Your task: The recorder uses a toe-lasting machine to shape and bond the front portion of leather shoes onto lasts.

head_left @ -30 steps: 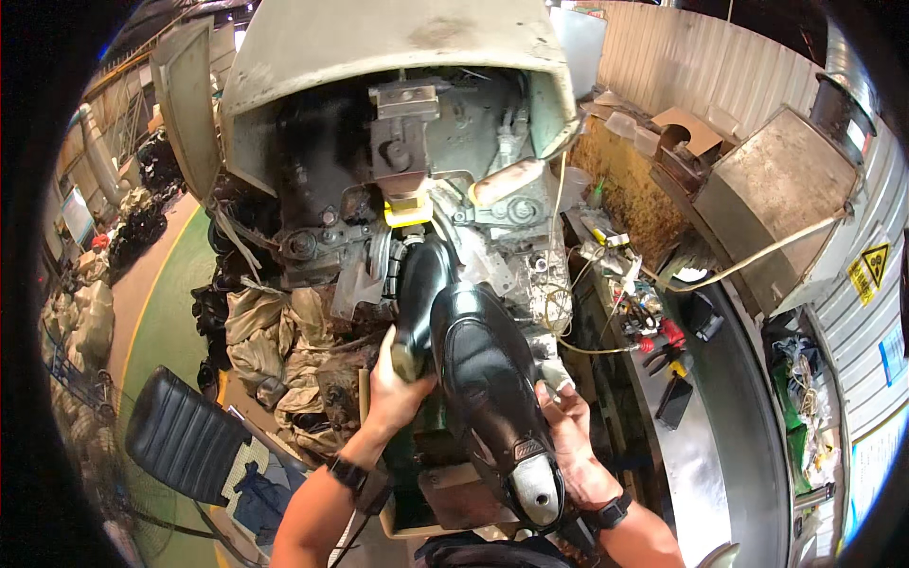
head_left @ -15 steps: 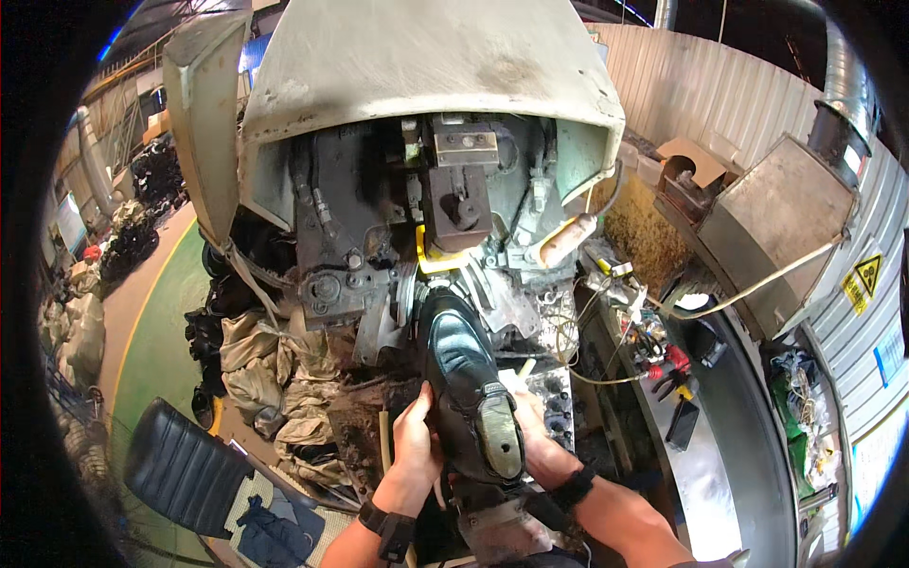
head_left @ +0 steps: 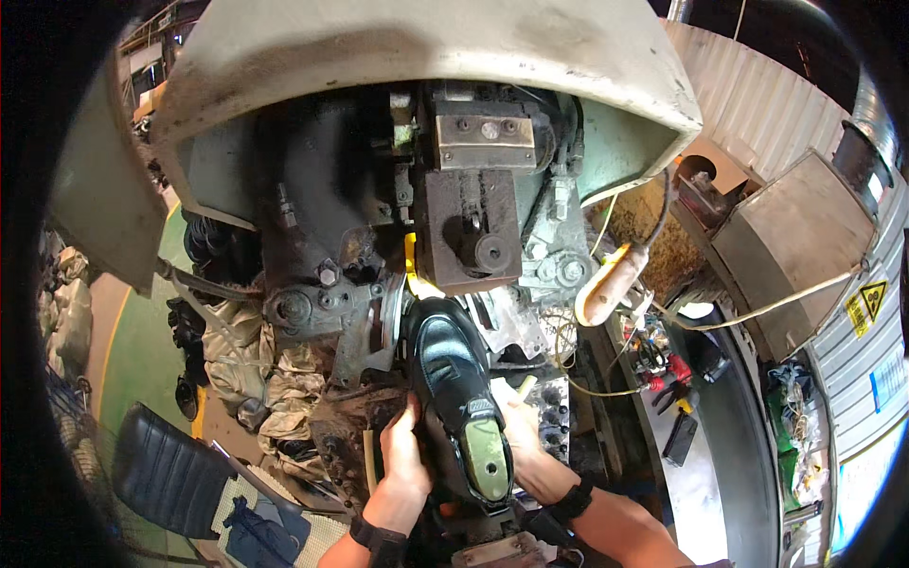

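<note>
A black leather shoe upper (head_left: 445, 364) is stretched over a green shoe last (head_left: 486, 462), whose heel end with a small round hole faces me. Its toe points away, up against the metal jaws (head_left: 379, 322) of a machine. My left hand (head_left: 402, 457) is closed along the left side of the shoe. On the other side, my right hand (head_left: 521, 437) grips it near the heel, its fingers partly hidden. Above the toe hangs a dark metal block (head_left: 471, 227), with a yellow part (head_left: 411, 257) to its left.
A pale machine hood (head_left: 426, 47) arches overhead. At right, a bulb-shaped lamp (head_left: 611, 284) hangs, and a metal bench (head_left: 696, 502) carries pliers (head_left: 674, 393). Cloth sacks (head_left: 237, 350) and a black chair (head_left: 170, 464) stand at left.
The view has moved closer to the machine, which now looms larger. Both hands keep their hold on the shoe, and its toe still points at the jaws.
</note>
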Demonstrator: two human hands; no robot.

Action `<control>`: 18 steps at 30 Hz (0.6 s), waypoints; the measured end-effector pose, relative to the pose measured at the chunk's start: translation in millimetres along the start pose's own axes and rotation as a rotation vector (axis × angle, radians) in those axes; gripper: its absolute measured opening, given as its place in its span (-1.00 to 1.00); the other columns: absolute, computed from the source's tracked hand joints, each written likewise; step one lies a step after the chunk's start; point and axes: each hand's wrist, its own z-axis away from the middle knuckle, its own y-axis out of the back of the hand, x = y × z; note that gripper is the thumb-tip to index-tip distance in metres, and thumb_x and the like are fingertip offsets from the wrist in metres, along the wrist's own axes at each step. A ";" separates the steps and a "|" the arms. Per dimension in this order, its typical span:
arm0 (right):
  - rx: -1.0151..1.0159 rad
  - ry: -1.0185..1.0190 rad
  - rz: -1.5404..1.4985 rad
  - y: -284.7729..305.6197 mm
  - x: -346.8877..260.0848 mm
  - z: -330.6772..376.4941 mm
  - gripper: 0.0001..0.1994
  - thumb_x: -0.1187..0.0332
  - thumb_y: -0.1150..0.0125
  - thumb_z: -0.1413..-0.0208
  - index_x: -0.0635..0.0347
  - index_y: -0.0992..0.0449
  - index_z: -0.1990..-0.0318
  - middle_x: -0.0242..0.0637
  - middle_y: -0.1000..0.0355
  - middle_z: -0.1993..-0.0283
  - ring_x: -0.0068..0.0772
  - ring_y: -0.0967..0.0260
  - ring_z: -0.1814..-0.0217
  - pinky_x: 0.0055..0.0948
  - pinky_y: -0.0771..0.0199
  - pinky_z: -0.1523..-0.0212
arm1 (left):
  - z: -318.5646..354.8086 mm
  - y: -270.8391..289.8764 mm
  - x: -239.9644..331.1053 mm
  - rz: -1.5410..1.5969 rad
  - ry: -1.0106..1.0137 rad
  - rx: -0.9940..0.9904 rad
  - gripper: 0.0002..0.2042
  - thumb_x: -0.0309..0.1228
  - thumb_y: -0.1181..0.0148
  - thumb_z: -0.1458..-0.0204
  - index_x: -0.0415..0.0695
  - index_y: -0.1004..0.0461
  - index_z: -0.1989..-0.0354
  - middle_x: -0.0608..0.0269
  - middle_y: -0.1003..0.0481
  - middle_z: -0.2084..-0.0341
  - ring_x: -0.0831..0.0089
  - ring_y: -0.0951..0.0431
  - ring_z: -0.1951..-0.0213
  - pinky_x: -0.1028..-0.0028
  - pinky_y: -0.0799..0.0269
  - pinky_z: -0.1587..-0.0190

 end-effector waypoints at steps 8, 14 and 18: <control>-0.055 0.028 -0.007 24.5 29.5 -35.7 -0.81 0.44 -0.23 -0.25 0.36 -0.53 0.06 -0.25 -0.59 0.22 -0.43 -0.57 0.29 -0.42 -0.64 0.29 | -37.3 24.9 -32.6 -0.037 -0.294 -0.003 -0.71 -0.26 -0.04 -0.36 -0.25 -0.54 0.04 0.28 -0.59 0.18 0.49 -0.56 0.25 0.50 -0.48 0.18; -0.134 0.060 -0.107 30.3 38.3 -55.0 -0.76 0.37 -0.24 -0.29 0.37 -0.52 0.02 -0.22 -0.60 0.18 -0.45 -0.57 0.29 -0.45 -0.65 0.29 | -51.5 26.6 -45.8 -0.078 -0.414 0.038 -0.72 -0.28 -0.06 -0.37 -0.12 -0.46 0.41 0.51 -0.42 0.48 0.70 -0.29 0.43 0.59 -0.25 0.35; -0.131 -0.001 -0.172 26.1 33.9 -51.0 -0.73 0.37 -0.26 -0.28 0.37 -0.51 -0.02 -0.21 -0.59 0.17 -0.41 -0.59 0.28 -0.39 -0.70 0.29 | -49.9 23.4 -46.9 -0.063 -0.436 0.033 -0.73 -0.30 -0.04 -0.38 -0.14 -0.49 0.37 0.49 -0.45 0.46 0.70 -0.33 0.42 0.60 -0.28 0.34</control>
